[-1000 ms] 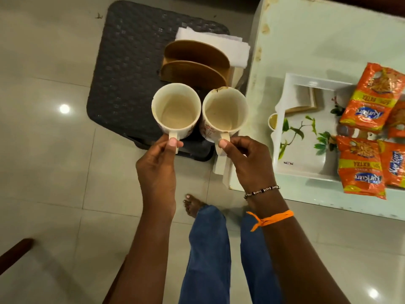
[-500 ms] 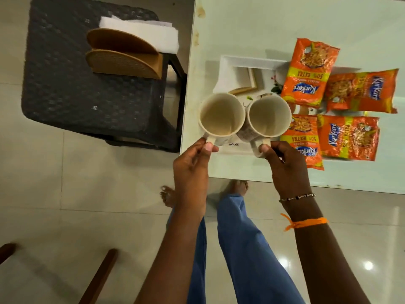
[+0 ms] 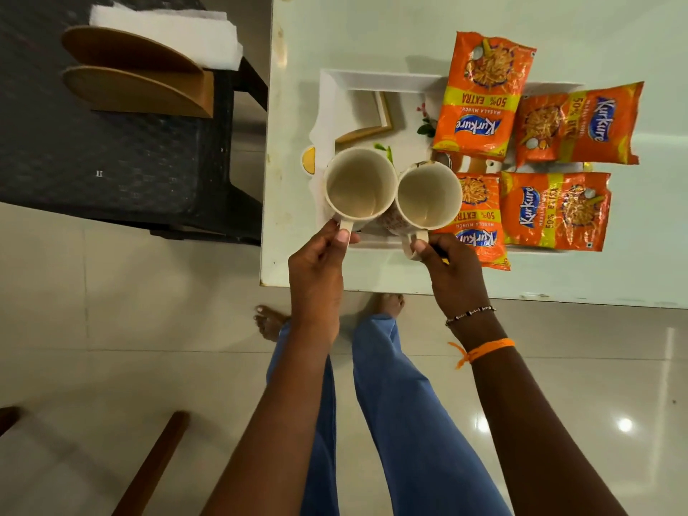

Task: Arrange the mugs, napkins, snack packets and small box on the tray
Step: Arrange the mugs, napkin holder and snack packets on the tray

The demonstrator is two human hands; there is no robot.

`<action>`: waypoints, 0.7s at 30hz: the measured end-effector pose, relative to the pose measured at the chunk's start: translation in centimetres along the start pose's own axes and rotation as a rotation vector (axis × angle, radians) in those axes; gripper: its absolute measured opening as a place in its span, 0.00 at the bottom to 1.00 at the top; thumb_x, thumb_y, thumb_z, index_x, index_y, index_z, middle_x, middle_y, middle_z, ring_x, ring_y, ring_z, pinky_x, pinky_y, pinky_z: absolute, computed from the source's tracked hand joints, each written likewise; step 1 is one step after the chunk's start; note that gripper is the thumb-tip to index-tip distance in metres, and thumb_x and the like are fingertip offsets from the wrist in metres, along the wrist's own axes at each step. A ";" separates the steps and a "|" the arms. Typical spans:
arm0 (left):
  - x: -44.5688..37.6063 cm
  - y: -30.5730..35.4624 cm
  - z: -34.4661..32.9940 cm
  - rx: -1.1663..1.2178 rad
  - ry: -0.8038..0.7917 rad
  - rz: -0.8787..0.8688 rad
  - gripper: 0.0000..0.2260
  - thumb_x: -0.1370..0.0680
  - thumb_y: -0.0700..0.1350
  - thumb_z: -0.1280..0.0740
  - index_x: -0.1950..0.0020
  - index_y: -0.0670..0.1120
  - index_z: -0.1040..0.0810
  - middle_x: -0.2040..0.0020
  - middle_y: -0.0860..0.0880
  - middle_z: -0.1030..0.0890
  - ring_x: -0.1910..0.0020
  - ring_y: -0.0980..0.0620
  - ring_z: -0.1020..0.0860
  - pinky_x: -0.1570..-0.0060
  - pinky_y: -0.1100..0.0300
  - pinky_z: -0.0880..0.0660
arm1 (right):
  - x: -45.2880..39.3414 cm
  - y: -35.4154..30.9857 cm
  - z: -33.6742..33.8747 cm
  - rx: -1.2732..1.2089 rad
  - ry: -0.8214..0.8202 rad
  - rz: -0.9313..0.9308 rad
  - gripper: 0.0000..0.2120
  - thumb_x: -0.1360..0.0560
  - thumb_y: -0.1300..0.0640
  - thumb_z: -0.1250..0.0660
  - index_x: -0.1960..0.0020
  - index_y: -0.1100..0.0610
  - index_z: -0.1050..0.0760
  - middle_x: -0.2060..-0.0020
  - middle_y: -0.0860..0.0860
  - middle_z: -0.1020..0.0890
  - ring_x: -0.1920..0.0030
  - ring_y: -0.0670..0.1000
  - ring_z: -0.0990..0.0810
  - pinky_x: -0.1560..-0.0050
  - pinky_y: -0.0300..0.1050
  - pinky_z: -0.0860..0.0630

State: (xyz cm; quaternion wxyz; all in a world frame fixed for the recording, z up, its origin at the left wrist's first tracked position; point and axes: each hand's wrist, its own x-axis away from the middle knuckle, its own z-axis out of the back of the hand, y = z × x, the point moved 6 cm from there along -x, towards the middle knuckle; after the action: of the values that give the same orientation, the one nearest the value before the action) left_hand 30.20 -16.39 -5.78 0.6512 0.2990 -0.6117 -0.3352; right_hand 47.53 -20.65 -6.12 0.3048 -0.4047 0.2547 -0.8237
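Over the tray (image 3: pixel 372 78), each hand (image 3: pixel 316 270) (image 3: pixel 452 271) pinches an empty mug (image 3: pixel 359 184) (image 3: pixel 428 195) handle.

Two mugs (image 3: pixel 360 188) (image 3: pixel 428 197), four snack packets (image 3: pixel 482 95) (image 3: pixel 577 122) (image 3: pixel 480 221) (image 3: pixel 554 210), one tray (image 3: pixel 335 91)

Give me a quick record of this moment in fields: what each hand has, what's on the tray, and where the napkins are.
left hand: grips the handle of the left mug
right hand: grips the handle of the right mug
mugs: side by side above the tray's near left part; resting or not, cannot tell
tray: white, on the pale table
snack packets: four, orange, on the tray's right side
napkins: in a wooden holder on the dark stool
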 end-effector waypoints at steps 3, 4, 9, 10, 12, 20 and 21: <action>0.0 -0.4 -0.2 -0.054 -0.013 0.003 0.07 0.23 0.45 0.37 0.56 0.50 0.20 0.51 0.46 0.18 0.44 0.50 0.23 0.43 0.62 0.29 | 0.0 0.4 -0.1 0.023 -0.005 -0.021 0.11 0.25 0.60 0.36 0.51 0.69 0.24 0.54 0.64 0.19 0.55 0.57 0.24 0.56 0.39 0.32; 0.1 -0.6 -0.4 -0.078 -0.017 0.009 0.07 0.23 0.45 0.37 0.54 0.48 0.19 0.50 0.45 0.18 0.46 0.51 0.23 0.45 0.63 0.29 | 0.0 0.5 0.0 0.036 0.000 -0.027 0.11 0.24 0.60 0.36 0.51 0.69 0.24 0.53 0.64 0.19 0.55 0.57 0.24 0.56 0.40 0.32; 0.1 -1.6 -1.0 -0.174 -0.028 0.056 0.09 0.22 0.44 0.38 0.50 0.41 0.19 0.53 0.46 0.18 0.50 0.52 0.23 0.47 0.64 0.29 | -0.1 0.5 0.5 0.117 0.010 -0.003 0.10 0.24 0.60 0.36 0.54 0.69 0.25 0.56 0.65 0.20 0.60 0.52 0.29 0.66 0.37 0.36; 0.2 -1.8 -1.1 -0.191 -0.023 0.055 0.10 0.22 0.43 0.38 0.49 0.41 0.20 0.53 0.46 0.18 0.49 0.52 0.22 0.47 0.64 0.29 | -0.2 0.5 0.6 0.125 0.001 -0.001 0.10 0.24 0.60 0.36 0.54 0.69 0.25 0.56 0.65 0.20 0.60 0.52 0.29 0.66 0.37 0.37; 0.3 -2.1 -1.0 -0.214 0.000 0.048 0.09 0.23 0.43 0.37 0.50 0.41 0.19 0.53 0.46 0.18 0.50 0.51 0.22 0.49 0.65 0.29 | -0.5 0.5 0.6 0.139 -0.026 0.002 0.10 0.24 0.60 0.36 0.55 0.69 0.25 0.57 0.65 0.20 0.60 0.53 0.28 0.64 0.39 0.37; 0.2 -2.1 -1.0 -0.238 0.091 0.134 0.10 0.24 0.44 0.36 0.44 0.44 0.23 0.45 0.50 0.22 0.51 0.57 0.25 0.54 0.69 0.30 | -1.3 -0.4 1.1 0.442 -0.263 0.057 0.13 0.24 0.55 0.37 0.50 0.65 0.23 0.50 0.62 0.18 0.51 0.58 0.22 0.54 0.43 0.32; 0.2 -1.9 -0.9 -0.230 0.112 0.150 0.11 0.24 0.44 0.35 0.43 0.45 0.25 0.45 0.51 0.24 0.53 0.58 0.26 0.57 0.71 0.31 | -1.2 -0.8 1.1 0.533 -0.321 0.095 0.13 0.24 0.54 0.37 0.49 0.64 0.24 0.49 0.61 0.19 0.48 0.58 0.22 0.52 0.46 0.30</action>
State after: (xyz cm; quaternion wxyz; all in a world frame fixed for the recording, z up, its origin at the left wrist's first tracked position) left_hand 30.99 -17.76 -7.25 0.7375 0.1938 -0.5526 -0.3363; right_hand 48.77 -19.47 -5.58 0.4747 -0.4228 -0.0029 -0.7720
